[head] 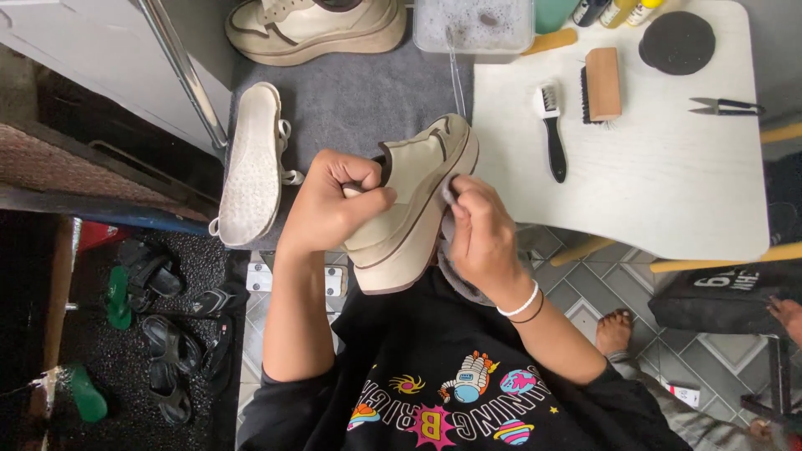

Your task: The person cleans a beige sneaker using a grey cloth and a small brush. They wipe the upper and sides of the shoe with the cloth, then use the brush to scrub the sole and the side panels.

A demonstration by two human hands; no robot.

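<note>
I hold a cream platform sneaker [415, 196] with a thick sole and brown trim in front of my chest. My left hand [338, 205] grips its upper near the collar. My right hand [478, 230] presses a small grey cloth [449, 194] against the shoe's right side, and more of the cloth hangs below that hand. A white insole [251, 163] lies sole-up on the grey mat [351, 100] to the left. The matching second sneaker [313, 27] rests at the top of the mat.
A white table [668, 184] on the right holds a small black-handled brush [551, 134], a wooden brush [601, 83], a black round lid [677, 40], small scissors [725, 106] and bottles. A tub of soapy water [472, 25] stands at top. Black sandals [167, 334] lie lower left.
</note>
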